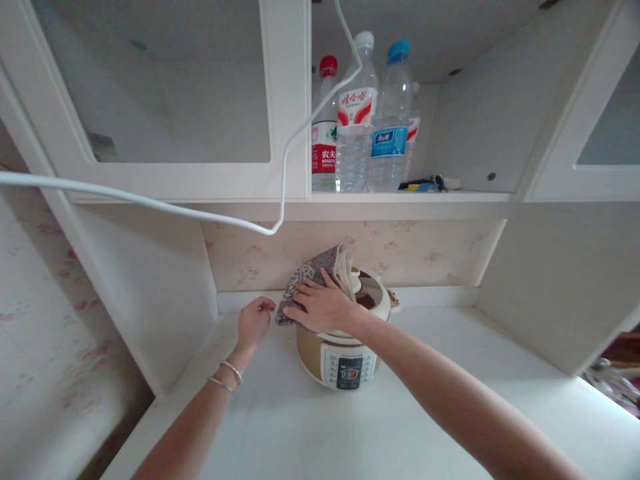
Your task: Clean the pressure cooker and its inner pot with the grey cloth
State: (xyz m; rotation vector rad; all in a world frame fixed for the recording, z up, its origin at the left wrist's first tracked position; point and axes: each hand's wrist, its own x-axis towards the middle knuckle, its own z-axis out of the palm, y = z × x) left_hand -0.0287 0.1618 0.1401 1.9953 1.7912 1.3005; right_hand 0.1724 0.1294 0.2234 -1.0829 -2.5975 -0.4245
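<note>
A white and gold electric pressure cooker (310,353) stands on the white surface, its control panel facing me. My right hand (323,305) reaches across it with fingers spread over a folded grey-brown patterned cloth (327,263), holding the cloth against the left side of the lid. Part of the lid (373,290) and its pale knob (355,280) show beside the cloth. To the left of the cooker, my left hand (255,321) hangs with its fingers curled in and nothing visible in them. Two silver bangles (230,375) circle that wrist.
Overhead, a cabinet shelf (415,197) holds several plastic bottles (356,133) and some small dark items (425,183). A white cable (200,215) hangs across the view in front of the cabinet. White side panels (150,287) flank the niche, with floral wallpaper (420,253) behind.
</note>
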